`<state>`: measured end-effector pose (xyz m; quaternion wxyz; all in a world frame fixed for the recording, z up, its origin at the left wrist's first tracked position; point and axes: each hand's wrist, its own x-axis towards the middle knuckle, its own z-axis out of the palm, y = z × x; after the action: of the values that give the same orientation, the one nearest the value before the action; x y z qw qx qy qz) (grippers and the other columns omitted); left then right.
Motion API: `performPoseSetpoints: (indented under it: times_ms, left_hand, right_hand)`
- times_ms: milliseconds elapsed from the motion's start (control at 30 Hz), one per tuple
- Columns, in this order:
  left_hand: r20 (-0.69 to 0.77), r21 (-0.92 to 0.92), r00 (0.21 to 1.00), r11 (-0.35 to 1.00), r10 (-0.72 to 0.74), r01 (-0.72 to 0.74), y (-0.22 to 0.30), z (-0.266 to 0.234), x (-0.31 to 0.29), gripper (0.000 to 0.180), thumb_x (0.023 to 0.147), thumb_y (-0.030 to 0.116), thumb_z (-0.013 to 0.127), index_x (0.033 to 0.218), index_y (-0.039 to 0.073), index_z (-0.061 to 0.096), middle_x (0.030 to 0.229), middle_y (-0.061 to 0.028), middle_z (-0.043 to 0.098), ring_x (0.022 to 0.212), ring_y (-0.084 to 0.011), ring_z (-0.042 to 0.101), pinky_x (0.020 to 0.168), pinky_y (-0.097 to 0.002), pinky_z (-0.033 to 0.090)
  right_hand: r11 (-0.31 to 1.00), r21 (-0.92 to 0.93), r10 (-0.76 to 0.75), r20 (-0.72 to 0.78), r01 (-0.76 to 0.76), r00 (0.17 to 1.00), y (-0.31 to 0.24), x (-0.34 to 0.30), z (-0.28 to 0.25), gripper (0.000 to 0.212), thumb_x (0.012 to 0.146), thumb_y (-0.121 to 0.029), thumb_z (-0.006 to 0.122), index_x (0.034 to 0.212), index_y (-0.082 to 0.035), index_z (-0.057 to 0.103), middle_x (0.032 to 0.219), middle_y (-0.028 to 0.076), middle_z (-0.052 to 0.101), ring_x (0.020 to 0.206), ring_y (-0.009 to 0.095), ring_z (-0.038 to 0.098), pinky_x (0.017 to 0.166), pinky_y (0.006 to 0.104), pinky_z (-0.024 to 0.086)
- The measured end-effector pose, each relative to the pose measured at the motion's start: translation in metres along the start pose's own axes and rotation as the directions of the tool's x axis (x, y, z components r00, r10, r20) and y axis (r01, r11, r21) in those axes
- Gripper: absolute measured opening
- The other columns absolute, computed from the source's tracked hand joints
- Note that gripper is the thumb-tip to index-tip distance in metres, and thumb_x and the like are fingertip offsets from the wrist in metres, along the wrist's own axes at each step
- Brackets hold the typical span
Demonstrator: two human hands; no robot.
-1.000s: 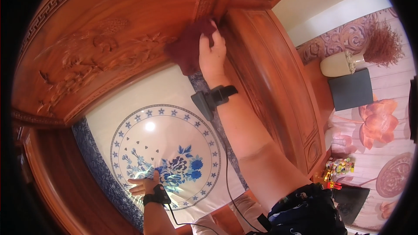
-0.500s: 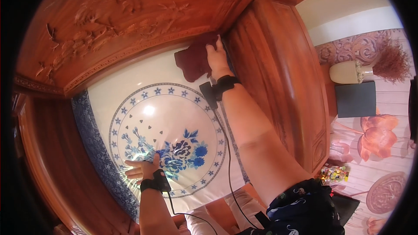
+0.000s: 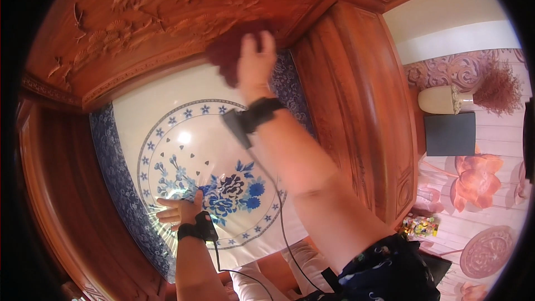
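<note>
A dark red cloth (image 3: 223, 56) lies against the lower part of the carved wooden panel (image 3: 134, 33), smeared by motion. My right hand (image 3: 256, 67) holds it, with the fingers bent over it and partly blurred. Below, my left hand (image 3: 183, 210) rests with fingers spread on a shiny white cover (image 3: 125, 108) printed with blue flowers, a ring of small flowers and dark blue borders. It holds nothing. Creases and glare run out from around its fingers.
Curved wooden sides, right (image 3: 345, 100) and left (image 3: 61, 173), flank the cover. Black straps with small devices sit on both wrists, and cables (image 3: 278, 212) trail across the cover. At the right stand a cream vase (image 3: 437, 100) and a dark square box (image 3: 450, 134).
My right hand has moved left and slightly up with the cloth, from the cover's far right corner onto the panel's lower edge. My left hand has stayed about where it was.
</note>
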<state>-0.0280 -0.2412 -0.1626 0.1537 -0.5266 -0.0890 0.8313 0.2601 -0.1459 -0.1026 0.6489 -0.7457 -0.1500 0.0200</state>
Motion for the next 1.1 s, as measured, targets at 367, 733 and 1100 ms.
performPoseSetpoints:
  times_ms: [367,733,1100]
  left_hand:
    - [0.236,-0.808,0.936,0.482,-0.263,0.339,0.02,0.008,0.048,0.109,0.067,0.083,0.022,0.142,0.008,-0.004,0.142,-0.0289,0.01,0.136,-0.0341,0.009,0.108,-0.0514,0.012]
    - [0.213,-0.923,0.933,-0.374,-0.29,0.094,0.021,-0.007,0.031,0.124,0.061,0.074,0.058,0.14,0.012,-0.016,0.142,-0.0318,-0.005,0.135,-0.0397,-0.007,0.107,-0.0531,0.015]
    - [0.205,-0.943,0.931,-0.316,-0.303,0.105,0.015,-0.008,0.02,0.124,0.062,0.077,0.051,0.139,0.005,-0.014,0.141,-0.0336,-0.002,0.135,-0.0383,-0.004,0.108,-0.0516,0.008]
  right_hand:
    - [0.977,0.016,0.19,0.378,-0.212,0.906,-0.008,-0.011,-0.056,0.037,0.084,-0.019,0.058,0.116,-0.002,0.051,0.107,0.014,0.057,0.098,0.02,0.053,0.087,0.0286,0.042]
    - [0.962,0.05,0.241,0.316,-0.269,0.918,0.003,-0.024,0.004,0.051,0.083,-0.021,0.06,0.124,0.003,0.043,0.119,0.017,0.051,0.103,0.023,0.052,0.087,0.0292,0.041]
    - [0.987,0.139,0.049,0.226,-0.082,0.973,-0.016,-0.047,0.029,0.044,0.086,-0.016,0.056,0.124,0.003,0.045,0.109,0.016,0.057,0.098,0.021,0.054,0.088,0.0274,0.041]
